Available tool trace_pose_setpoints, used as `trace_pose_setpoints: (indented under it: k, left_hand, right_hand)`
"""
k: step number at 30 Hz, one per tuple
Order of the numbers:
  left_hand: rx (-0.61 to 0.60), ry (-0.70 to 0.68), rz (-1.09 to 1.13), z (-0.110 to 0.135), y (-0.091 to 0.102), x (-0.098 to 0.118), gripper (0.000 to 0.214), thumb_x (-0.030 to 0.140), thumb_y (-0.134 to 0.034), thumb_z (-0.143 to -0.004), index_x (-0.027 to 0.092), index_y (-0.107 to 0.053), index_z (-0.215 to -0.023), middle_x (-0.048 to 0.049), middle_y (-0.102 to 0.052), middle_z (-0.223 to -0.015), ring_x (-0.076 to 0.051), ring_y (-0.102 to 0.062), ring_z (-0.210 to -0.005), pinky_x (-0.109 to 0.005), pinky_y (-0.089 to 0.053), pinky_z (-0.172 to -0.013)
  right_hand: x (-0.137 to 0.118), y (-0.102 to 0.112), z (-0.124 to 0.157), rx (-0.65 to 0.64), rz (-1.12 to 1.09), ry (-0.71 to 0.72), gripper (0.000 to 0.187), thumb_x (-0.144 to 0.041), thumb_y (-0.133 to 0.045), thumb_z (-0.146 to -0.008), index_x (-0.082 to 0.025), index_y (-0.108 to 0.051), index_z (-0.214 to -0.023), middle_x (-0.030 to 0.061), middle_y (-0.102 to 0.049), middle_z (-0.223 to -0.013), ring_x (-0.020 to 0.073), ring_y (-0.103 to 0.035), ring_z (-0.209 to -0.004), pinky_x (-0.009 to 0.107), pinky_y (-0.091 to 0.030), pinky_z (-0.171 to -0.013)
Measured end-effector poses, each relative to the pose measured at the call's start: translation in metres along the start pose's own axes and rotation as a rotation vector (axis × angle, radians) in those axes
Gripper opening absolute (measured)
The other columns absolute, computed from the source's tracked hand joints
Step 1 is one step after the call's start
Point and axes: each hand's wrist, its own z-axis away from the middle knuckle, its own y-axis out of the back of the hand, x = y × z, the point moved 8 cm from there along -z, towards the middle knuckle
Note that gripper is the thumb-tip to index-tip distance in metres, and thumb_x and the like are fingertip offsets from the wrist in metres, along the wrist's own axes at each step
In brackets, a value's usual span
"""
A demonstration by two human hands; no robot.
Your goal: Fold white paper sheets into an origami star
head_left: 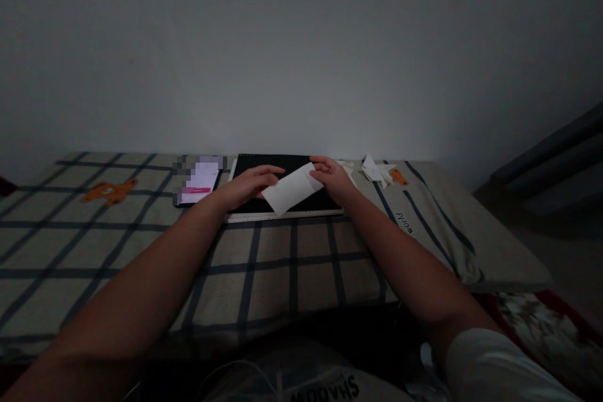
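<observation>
A white piece of paper (291, 190), rectangular and apparently folded, is held up at a slant between my two hands. At its left edge, my left hand (252, 185) grips it with thumb and fingers. The fingers of my right hand (331, 177) are closed on its upper right end. Beneath the paper lies a black flat board or notebook (277, 163) with a pale edge along its front. What my curled fingers cover of the paper is hidden.
A phone (203, 179) with a lit, partly blurred screen lies left of the black board. Folded white paper shapes (377, 171) rest to the right. Everything sits on a checked cloth (268, 270) against a grey wall (301, 56).
</observation>
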Motion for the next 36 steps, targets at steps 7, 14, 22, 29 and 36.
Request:
trace_pose_setpoints:
  k: [7,14,22,29,36]
  left_hand:
    - [0.017,0.097,-0.227,0.007,-0.02,-0.004,0.039,0.051,-0.075,-0.071,0.016,-0.076,-0.087,-0.0063,-0.071,-0.077,-0.017,-0.06,-0.064,-0.026,-0.042,-0.056]
    - [0.288,-0.022,-0.028,0.003,-0.007,-0.006,0.045,0.054,-0.081,-0.061,0.014,-0.071,-0.079,-0.004,-0.068,-0.073,-0.015,-0.057,-0.064,-0.026,-0.042,-0.058]
    - [0.258,0.027,0.063,0.001,-0.017,-0.015,0.037,0.044,-0.085,-0.058,0.014,-0.067,-0.071,-0.0027,-0.068,-0.072,-0.014,-0.061,-0.066,-0.026,-0.047,-0.063]
    - [0.262,-0.051,0.106,0.001,-0.012,-0.009,0.043,0.051,-0.083,-0.064,0.015,-0.073,-0.085,-0.0072,-0.074,-0.089,-0.017,-0.066,-0.08,-0.03,-0.053,-0.075]
    - [0.369,-0.069,0.092,-0.003,-0.007,-0.015,0.044,0.053,-0.084,-0.06,0.015,-0.073,-0.079,-0.0044,-0.072,-0.08,-0.014,-0.063,-0.072,-0.027,-0.051,-0.068]
  right_hand:
    - [-0.005,-0.016,0.006,-0.046,0.009,-0.002,0.048,-0.031,-0.08,-0.065,-0.023,-0.063,-0.109,0.0015,-0.073,-0.091,0.0167,-0.065,-0.081,0.031,-0.051,-0.075]
    - [0.006,-0.008,0.006,0.044,-0.144,-0.183,0.035,-0.041,-0.077,-0.072,-0.019,-0.067,-0.097,0.003,-0.072,-0.086,0.0123,-0.065,-0.071,0.026,-0.053,-0.066]
    - [0.01,-0.014,0.014,-0.012,-0.09,-0.223,0.034,-0.041,-0.084,-0.062,-0.015,-0.071,-0.078,0.0011,-0.069,-0.068,0.0111,-0.063,-0.063,0.024,-0.051,-0.06]
    - [0.014,-0.016,0.012,-0.051,0.002,-0.186,0.03,-0.041,-0.08,-0.067,-0.017,-0.073,-0.082,0.0017,-0.07,-0.07,0.012,-0.061,-0.062,0.028,-0.052,-0.061]
    - [0.013,-0.016,0.011,-0.03,0.015,-0.209,0.036,-0.046,-0.082,-0.064,-0.016,-0.074,-0.082,0.0021,-0.07,-0.07,0.0124,-0.062,-0.061,0.028,-0.052,-0.061]
